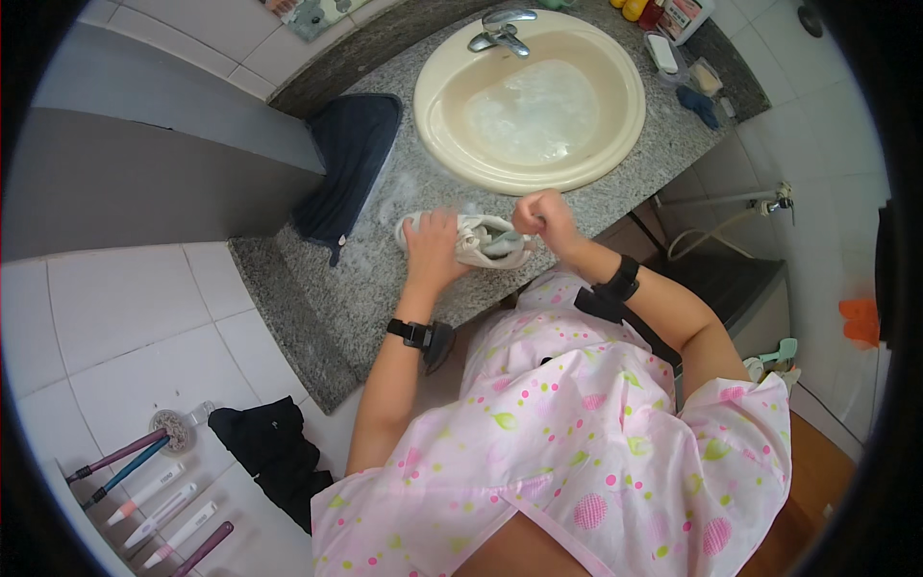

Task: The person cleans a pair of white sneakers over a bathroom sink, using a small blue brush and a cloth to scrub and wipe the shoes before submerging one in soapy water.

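A white lace-up shoe (472,241) lies on its sole on the speckled granite counter (360,216), its opening towards the right. My left hand (434,249) is laid over the toe part and grips it. My right hand (546,220) is curled at the heel end, closed around something slim and pale greenish that reaches into the shoe opening; it looks like a brush handle, but the fingers hide most of it. Whitish suds spot the granite around the shoe. Beyond it, the cream oval sink (433,137) holds cloudy, foamy water under a chrome faucet (501,32).
A dark blue cloth (353,159) drapes over the counter at left, beside a grey partition (144,173). Soap boxes (662,54), bottles and a dark blue cloth item (697,106) stand or lie at the back right. Toothbrushes (159,512) hang on the lower-left wall near black fabric (270,447).
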A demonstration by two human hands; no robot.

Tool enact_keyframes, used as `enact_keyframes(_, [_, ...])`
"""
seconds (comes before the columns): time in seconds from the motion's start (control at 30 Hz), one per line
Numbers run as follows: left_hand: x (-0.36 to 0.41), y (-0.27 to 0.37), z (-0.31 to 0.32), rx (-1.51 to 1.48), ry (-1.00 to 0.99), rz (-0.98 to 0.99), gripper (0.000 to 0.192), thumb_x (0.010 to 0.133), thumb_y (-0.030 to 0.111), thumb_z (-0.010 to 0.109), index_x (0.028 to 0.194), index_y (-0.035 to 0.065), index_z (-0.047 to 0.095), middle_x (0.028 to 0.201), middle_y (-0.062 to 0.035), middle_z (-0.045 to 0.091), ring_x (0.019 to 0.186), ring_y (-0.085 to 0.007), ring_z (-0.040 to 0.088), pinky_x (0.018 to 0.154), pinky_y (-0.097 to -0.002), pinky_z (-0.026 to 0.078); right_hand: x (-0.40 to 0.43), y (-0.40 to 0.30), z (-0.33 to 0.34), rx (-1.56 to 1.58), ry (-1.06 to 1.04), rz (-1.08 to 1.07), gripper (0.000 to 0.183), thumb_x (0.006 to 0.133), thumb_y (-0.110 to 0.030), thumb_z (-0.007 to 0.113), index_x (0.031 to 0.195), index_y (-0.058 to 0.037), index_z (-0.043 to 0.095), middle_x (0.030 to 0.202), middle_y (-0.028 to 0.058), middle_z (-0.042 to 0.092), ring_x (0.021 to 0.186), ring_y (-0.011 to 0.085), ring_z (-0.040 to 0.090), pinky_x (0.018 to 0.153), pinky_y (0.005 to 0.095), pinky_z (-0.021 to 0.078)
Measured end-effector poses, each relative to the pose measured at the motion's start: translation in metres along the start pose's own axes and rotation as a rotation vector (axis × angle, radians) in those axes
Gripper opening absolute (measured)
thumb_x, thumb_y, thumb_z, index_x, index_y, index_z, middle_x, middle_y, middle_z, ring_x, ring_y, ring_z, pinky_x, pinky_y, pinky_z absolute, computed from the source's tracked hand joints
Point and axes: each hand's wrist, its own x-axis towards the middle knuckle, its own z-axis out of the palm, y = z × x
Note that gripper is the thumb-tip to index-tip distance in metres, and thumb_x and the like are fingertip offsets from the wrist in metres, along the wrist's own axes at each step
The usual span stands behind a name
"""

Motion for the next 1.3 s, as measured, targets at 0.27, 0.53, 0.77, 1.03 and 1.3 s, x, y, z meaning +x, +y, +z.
enact_keyframes(0.27, [-0.026,0.007,0.023,-0.06,0.096,-0.135,0.078,0.049,0.047,0.085,0.105,0.0051,0.052,0.103,-0.0157,0.051,0.1,-0.0333,0.048,0.09,-0.0451,0.035,-0.018,-0.011,0.026,-0.361,-0.086,-0.052,0.026,0.076,-0.013,0.041,0.053,-0.0009,0.039,0.051,0.0045,0.038,0.05,0.0136,0.035,0.049,0.0303,0.0312])
enact_keyframes(0.53, [-0.028,0.006,0.034,-0.027,0.147,-0.23,0.082,0.048,0.048,0.085,0.109,0.0048,0.052,0.104,-0.0161,0.049,0.101,-0.0356,0.046,0.089,-0.0455,0.036,-0.024,-0.013,0.033,-0.48,-0.161,-0.116,0.024,0.076,-0.011,0.04,0.055,0.0013,0.04,0.051,0.0059,0.037,0.05,0.0139,0.034,0.049,0.0311,0.0324])
enact_keyframes(0.77, [-0.032,0.005,0.036,-0.059,0.187,-0.198,0.079,0.05,0.045,0.085,0.109,0.0051,0.05,0.104,-0.0159,0.048,0.099,-0.0362,0.045,0.087,-0.0463,0.035,-0.018,-0.03,0.028,-0.446,-0.099,-0.061,0.023,0.074,-0.011,0.04,0.053,-0.0011,0.039,0.05,0.0039,0.035,0.049,0.0121,0.034,0.048,0.0294,0.0298])
enact_keyframes(1.03, [-0.032,0.002,0.037,-0.075,0.185,-0.185,0.08,0.049,0.043,0.086,0.11,0.0056,0.05,0.106,-0.0174,0.048,0.1,-0.0372,0.045,0.089,-0.0469,0.035,-0.012,-0.048,0.033,-0.513,-0.321,-0.04,0.024,0.076,-0.011,0.043,0.057,0.0016,0.041,0.051,0.0085,0.034,0.051,0.0153,0.033,0.049,0.0326,0.0313])
enact_keyframes(1.3, [-0.031,0.0,0.037,-0.074,0.191,-0.16,0.075,0.049,0.038,0.086,0.108,0.0061,0.05,0.104,-0.017,0.048,0.099,-0.0368,0.045,0.086,-0.0455,0.036,0.02,-0.035,0.024,-0.637,-0.368,-0.007,0.026,0.077,-0.014,0.047,0.058,0.0026,0.046,0.055,0.0178,0.043,0.05,0.0246,0.04,0.052,0.0383,0.0353])
